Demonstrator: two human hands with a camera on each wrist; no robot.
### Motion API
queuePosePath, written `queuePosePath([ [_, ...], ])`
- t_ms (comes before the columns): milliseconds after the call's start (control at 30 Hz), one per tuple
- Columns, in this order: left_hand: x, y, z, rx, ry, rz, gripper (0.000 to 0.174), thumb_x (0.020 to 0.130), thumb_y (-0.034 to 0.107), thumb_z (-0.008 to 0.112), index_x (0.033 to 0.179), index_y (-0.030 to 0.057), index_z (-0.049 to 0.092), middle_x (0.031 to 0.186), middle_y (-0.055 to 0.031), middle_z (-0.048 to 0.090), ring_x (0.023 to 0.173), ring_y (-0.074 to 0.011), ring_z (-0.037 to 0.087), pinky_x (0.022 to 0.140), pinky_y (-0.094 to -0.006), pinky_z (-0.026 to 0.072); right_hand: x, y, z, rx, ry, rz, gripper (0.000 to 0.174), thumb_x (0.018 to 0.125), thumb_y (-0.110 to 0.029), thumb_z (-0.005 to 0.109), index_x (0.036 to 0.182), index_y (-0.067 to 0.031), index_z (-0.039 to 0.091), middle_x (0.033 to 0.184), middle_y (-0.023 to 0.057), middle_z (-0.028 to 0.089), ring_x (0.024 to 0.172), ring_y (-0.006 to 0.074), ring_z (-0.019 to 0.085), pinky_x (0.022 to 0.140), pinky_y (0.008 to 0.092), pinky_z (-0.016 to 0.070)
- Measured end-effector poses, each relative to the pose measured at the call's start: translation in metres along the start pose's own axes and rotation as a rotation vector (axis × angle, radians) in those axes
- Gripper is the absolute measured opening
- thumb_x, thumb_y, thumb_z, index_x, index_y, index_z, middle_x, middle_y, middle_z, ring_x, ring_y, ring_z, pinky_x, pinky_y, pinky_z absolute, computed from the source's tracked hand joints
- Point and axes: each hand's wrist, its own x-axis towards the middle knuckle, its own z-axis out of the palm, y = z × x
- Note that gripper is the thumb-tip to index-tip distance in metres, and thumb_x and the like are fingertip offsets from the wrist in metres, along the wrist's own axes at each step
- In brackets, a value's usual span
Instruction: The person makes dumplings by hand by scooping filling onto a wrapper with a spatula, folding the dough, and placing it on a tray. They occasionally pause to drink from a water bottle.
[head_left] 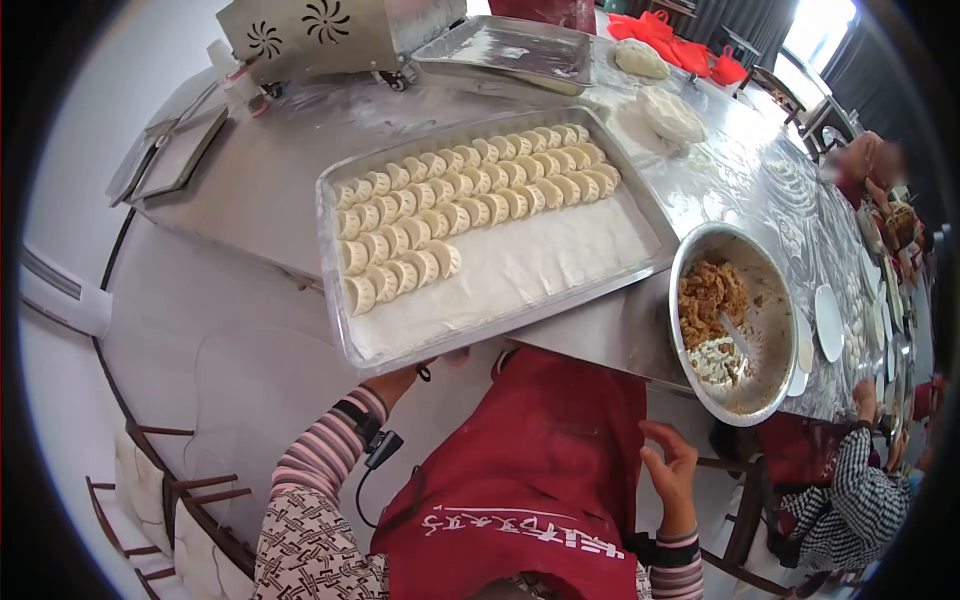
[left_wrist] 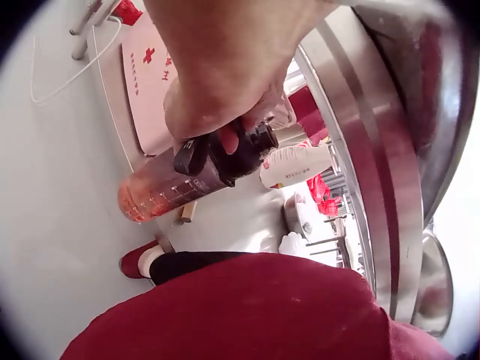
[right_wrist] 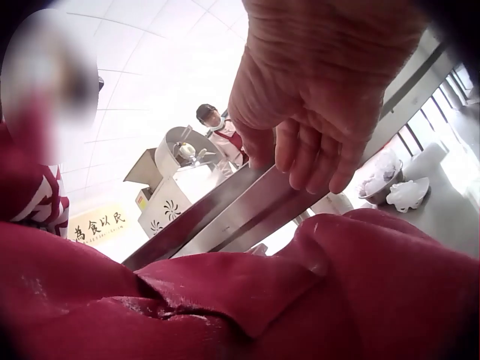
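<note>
In the left wrist view the left hand (left_wrist: 217,97) grips a dark-capped bottle (left_wrist: 169,184) with reddish contents near its base, fingers curled round the cap end. The head view shows this hand (head_left: 395,383) below the tray's near edge, mostly hidden. The right hand (head_left: 670,465) hangs beside the red apron (head_left: 520,440), holding nothing; its fingers are loosely bent in the right wrist view (right_wrist: 311,112). A metal tray (head_left: 335,290) bears rows of crimped dumplings (head_left: 440,222) on a white cloth (head_left: 540,260).
Right of the tray stands a metal bowl (head_left: 780,370) with brown filling (head_left: 712,300) and a utensil. Dough lumps (head_left: 670,115), another tray (head_left: 505,50) and a machine (head_left: 310,35) are farther back. Another person (head_left: 850,490) is at the right; chairs (head_left: 150,480) stand at the left.
</note>
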Motion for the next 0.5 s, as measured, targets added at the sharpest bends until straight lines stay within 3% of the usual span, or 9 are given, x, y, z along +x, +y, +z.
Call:
queuePosePath([
  [500, 0.025, -0.033, -0.015, 0.246, 0.168, -0.085, 0.019, 0.089, 0.019, 0.062, 0.1, 0.0027, 0.063, 0.087, -0.0069, 0.062, 0.074, -0.0141, 0.058, 0.065, -0.0276, 0.0481, -0.005, 0.007, -0.001, -0.004, 0.051, 0.168, 0.035, 0.077, -0.012, 0.069, 0.108, 0.0034, 0.065, 0.109, 0.013, 0.065, 0.104, 0.021, 0.06, 0.094, 0.0334, 0.0446],
])
